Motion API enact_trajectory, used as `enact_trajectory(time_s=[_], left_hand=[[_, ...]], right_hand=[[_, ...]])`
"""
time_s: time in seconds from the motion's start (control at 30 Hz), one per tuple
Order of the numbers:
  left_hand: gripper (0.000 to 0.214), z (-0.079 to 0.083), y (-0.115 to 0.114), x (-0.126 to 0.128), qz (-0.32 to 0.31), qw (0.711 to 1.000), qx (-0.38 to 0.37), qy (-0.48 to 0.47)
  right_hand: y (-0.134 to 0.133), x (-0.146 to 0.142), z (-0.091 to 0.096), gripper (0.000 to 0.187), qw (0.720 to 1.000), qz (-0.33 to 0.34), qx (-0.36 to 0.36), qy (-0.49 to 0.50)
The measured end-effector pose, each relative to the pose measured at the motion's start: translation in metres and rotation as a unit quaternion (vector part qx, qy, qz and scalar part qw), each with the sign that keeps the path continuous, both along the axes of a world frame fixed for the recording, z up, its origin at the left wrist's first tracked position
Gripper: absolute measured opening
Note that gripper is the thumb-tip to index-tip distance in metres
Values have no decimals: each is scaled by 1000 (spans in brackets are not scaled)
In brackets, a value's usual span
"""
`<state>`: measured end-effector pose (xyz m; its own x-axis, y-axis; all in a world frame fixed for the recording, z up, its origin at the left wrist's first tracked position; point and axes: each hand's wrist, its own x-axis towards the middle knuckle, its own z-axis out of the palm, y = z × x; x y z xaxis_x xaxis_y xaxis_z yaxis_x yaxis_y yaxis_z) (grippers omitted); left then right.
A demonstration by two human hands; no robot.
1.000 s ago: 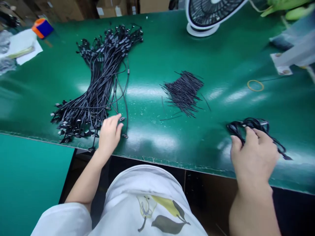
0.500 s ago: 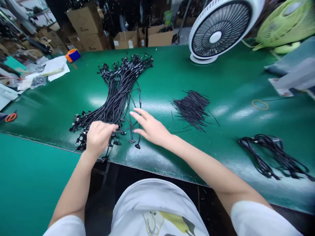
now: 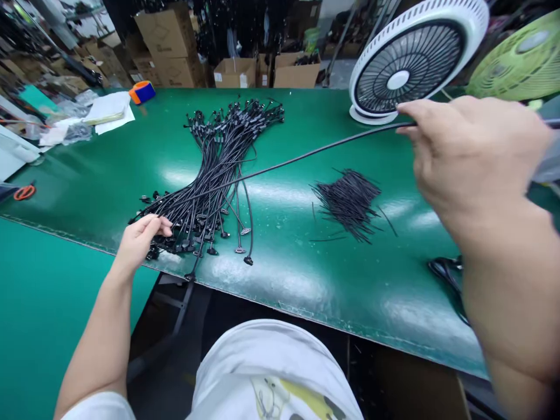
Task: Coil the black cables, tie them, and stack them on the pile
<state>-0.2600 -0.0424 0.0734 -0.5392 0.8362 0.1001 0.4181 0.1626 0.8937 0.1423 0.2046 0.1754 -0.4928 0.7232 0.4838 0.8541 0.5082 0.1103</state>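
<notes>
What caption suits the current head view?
Right hand holding a black cable stretched above a green table, left hand at the near end of a cable pile.

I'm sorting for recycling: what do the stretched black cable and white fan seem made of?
Stretched black cable: satin, probably soft plastic or rubber, from its even, faint sheen. White fan: likely hard plastic, fairly glossy, from its smooth, slotted rim.

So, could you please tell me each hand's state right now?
Left hand: by the connectors of the cable pile; grip cannot be told.
Right hand: closed, holding one black cable.
</notes>
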Motion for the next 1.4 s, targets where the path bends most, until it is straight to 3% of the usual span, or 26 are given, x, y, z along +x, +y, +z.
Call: enact_trajectory(time_s=[0.07,0.13,0.27,0.37,0.43,0.5,0.53,0.6,0.73,0.83,0.93,1.03,1.1,1.17,1.3,1.4], left_hand=[[32,-4,12,18,-38,987,17,-154],[35,-6,25,39,-76,962,28,-262],[34,-9,51,86,-116,938,45,-322],[33,-14,65,123,-167,946,25,-276],[36,-17,68,148,-236,954,4,-184],[37,-19,64,170,-315,942,-17,-110],[37,-19,61,178,-352,929,-36,-111],[36,-18,55,189,-388,896,-67,-205],[30,-11,51,184,-320,819,-75,-470],[22,-1,53,169,-248,780,-52,-572],[25,9,55,152,-161,764,10,-625],[28,14,58,141,-92,762,84,-635],[26,11,61,141,-87,777,97,-616],[25,2,65,151,-111,814,78,-565],[32,-21,64,189,-200,900,1,-388],[33,-25,57,208,-293,914,-68,-273]], right_hand=[[-22,13,-7,71,995,-53,4,-83],[-48,24,-26,58,984,-49,5,-170],[-104,35,-73,31,973,126,-82,-177],[-130,28,-89,23,934,265,-206,-119],[-133,17,-87,23,912,317,-251,-66],[-122,7,-79,26,911,321,-258,-1],[-113,5,-75,27,917,306,-254,28],[-92,5,-72,30,931,261,-249,61],[-58,24,-86,28,925,242,-282,76],[-51,45,-108,29,913,233,-320,97],[-52,65,-130,34,903,223,-347,120],[-59,78,-143,33,917,220,-306,134],[-72,77,-143,29,938,229,-238,110],[-91,68,-137,26,943,274,-181,54],[-122,34,-115,29,888,415,-197,6],[-117,12,-106,30,880,403,-236,88]])
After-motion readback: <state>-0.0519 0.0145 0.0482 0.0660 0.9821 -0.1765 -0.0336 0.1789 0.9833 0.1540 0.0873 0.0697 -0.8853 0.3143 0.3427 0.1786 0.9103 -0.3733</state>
